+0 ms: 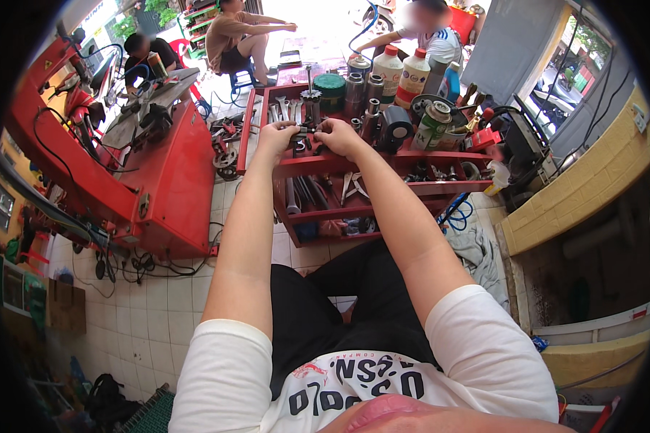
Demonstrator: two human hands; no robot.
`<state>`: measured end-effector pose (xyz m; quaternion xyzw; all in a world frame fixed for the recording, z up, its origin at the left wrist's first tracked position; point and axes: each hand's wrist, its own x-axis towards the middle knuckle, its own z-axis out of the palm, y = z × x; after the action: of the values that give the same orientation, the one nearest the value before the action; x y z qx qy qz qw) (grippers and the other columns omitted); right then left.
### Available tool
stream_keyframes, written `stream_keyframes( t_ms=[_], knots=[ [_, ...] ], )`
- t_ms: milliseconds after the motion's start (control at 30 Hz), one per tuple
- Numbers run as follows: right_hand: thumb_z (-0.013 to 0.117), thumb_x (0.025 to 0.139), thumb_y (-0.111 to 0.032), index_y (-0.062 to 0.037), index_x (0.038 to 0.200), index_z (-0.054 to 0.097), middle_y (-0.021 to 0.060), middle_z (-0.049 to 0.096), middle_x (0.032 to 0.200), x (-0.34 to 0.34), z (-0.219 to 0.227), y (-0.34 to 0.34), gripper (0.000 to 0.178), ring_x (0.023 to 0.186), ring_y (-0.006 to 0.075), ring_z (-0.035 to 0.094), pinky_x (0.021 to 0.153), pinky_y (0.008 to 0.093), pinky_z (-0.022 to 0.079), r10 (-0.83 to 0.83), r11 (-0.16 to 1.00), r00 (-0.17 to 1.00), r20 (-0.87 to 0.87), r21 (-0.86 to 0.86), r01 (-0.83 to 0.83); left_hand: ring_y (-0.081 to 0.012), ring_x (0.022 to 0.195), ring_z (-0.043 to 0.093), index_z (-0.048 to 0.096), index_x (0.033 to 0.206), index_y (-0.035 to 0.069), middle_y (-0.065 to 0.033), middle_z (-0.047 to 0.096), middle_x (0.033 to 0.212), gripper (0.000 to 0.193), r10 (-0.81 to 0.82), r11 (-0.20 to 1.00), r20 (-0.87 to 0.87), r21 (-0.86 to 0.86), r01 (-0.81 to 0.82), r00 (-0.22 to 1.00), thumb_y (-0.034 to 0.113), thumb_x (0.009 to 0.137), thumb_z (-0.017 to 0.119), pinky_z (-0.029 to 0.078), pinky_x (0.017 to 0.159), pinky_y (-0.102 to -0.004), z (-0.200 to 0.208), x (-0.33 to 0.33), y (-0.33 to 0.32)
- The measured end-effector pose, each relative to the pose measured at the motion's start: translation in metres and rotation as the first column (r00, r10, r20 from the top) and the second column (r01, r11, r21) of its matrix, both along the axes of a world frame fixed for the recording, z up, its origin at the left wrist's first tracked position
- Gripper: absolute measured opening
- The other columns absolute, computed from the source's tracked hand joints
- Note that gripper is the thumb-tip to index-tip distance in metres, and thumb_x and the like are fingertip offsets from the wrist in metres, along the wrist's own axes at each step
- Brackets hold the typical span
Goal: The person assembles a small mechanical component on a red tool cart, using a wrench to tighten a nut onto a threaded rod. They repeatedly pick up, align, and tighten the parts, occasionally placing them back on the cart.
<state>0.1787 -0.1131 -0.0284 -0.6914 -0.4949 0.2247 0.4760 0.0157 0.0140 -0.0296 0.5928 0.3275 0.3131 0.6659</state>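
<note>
Both hands reach over the top tray of a red tool cart (397,163). My left hand (275,138) is at the tray's near left part, its fingers bent together at some small metal pieces. Close by on the right, my right hand (341,137) has thumb and fingers pinched together; what either hand holds is too small to make out. Dark metal parts (301,144) lie between the hands. Just beyond the left hand are several wrenches (285,110) and an upright toothed metal part (311,101). A black cylindrical tool end (396,128) lies right of my right hand.
Behind the hands stand a green tub (330,89), metal cylinders (354,94), white bottles (413,76) and a spray can (432,124). Lower cart shelves hold more tools. A red machine (159,180) stands left, a yellow ledge (578,173) right. Several people sit farther off.
</note>
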Motion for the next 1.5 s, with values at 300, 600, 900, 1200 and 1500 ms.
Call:
stream_keyframes(
  t_ms=[300, 600, 900, 1200, 1500],
  knots=[
    [0.067, 0.096, -0.022, 0.0022, 0.105, 0.073, 0.0106, 0.074, 0.093, 0.012, -0.014, 0.011, 0.026, 0.087, 0.0166, 0.068, 0.081, 0.0327, 0.053, 0.058, 0.998, 0.989, -0.135, 0.033, -0.054, -0.0169, 0.090, 0.072, 0.069, 0.118, -0.003, -0.0090, 0.073, 0.104, 0.028, -0.056, 0.998, 0.011, 0.039, 0.056, 0.998, 0.008, 0.093, 0.072, 0.061, 0.079, -0.0309, -0.003, 0.004, 0.004],
    [0.062, 0.100, -0.025, 0.0052, 0.099, 0.073, 0.0111, 0.075, 0.089, 0.006, 0.000, 0.006, 0.033, 0.082, 0.0181, 0.068, 0.080, 0.0333, 0.053, 0.031, 0.998, 0.978, -0.207, -0.045, -0.041, -0.0160, 0.087, 0.071, 0.070, 0.115, -0.002, -0.0078, 0.072, 0.100, 0.025, -0.150, 0.987, 0.086, -0.041, 0.154, 0.985, 0.008, 0.093, 0.075, 0.061, 0.075, -0.0287, 0.001, 0.001, 0.001],
    [0.064, 0.099, -0.031, 0.0037, 0.105, 0.074, 0.0115, 0.075, 0.093, 0.006, -0.001, 0.004, 0.037, 0.084, 0.0179, 0.069, 0.079, 0.0343, 0.053, 0.044, 0.999, 0.977, -0.207, 0.010, -0.043, -0.0173, 0.091, 0.073, 0.067, 0.120, -0.003, -0.0088, 0.072, 0.105, 0.027, -0.198, 0.978, 0.077, -0.043, 0.202, 0.977, 0.008, 0.096, 0.072, 0.062, 0.080, -0.0311, 0.001, 0.000, 0.003],
    [0.062, 0.099, -0.031, 0.0044, 0.107, 0.073, 0.0119, 0.075, 0.096, 0.009, -0.006, 0.009, 0.038, 0.088, 0.0192, 0.069, 0.082, 0.0359, 0.053, 0.037, 0.998, 0.969, -0.245, -0.035, -0.047, -0.0177, 0.087, 0.072, 0.068, 0.117, -0.003, -0.0093, 0.072, 0.100, 0.024, -0.176, 0.980, 0.115, -0.069, 0.185, 0.978, 0.007, 0.095, 0.071, 0.061, 0.076, -0.0310, 0.000, 0.000, 0.002],
    [0.062, 0.102, -0.031, 0.0009, 0.107, 0.074, 0.0075, 0.074, 0.093, 0.009, -0.004, 0.008, 0.035, 0.085, 0.0160, 0.066, 0.081, 0.0320, 0.051, 0.077, 0.991, 0.990, -0.121, -0.100, -0.089, -0.0192, 0.089, 0.073, 0.067, 0.120, -0.003, -0.0094, 0.073, 0.101, 0.027, -0.191, 0.979, 0.078, -0.054, 0.195, 0.979, 0.008, 0.096, 0.069, 0.061, 0.079, -0.0331, 0.000, -0.001, 0.003]
  ],
)
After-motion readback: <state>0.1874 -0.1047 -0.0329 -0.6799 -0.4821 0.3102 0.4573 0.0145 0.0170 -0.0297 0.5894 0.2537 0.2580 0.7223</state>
